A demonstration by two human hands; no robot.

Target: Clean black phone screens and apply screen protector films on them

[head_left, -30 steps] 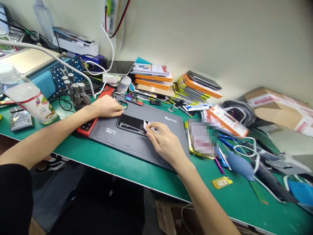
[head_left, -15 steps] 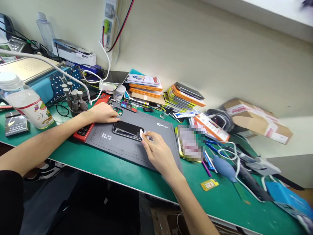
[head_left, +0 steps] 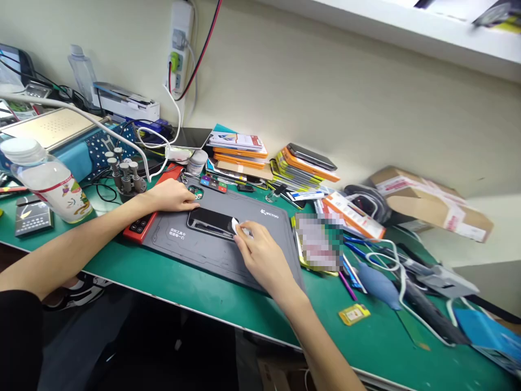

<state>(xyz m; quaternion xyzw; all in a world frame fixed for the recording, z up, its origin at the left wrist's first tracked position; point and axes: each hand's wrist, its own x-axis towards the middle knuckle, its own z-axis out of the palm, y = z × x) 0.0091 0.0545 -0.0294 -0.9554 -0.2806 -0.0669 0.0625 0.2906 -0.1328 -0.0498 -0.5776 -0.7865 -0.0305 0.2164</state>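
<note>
The right hand [head_left: 264,260] pinches a small white wipe [head_left: 235,225] between thumb and fingertips and presses it against the right end of a dark phone [head_left: 210,221], which lies flat, glass up, near the middle of the grey work mat [head_left: 228,255]. The left hand [head_left: 171,196] rests with its fingers curled and low on the mat's upper left corner, its fingertips just beside the phone's left end, seemingly steadying it; it closes on nothing that can be seen. The phone looks like a thin, stiff, light slab with a glossy face, likely slippery and easily scratched or cracked, so the safer hold would be along its long edges rather than on the glass. The wipe is soft and limp and needs only a light pinch. Beside the mat sit a red case [head_left: 151,214], a water bottle [head_left: 46,182] and stacked boxes [head_left: 240,149] on the green table [head_left: 203,288].
</note>
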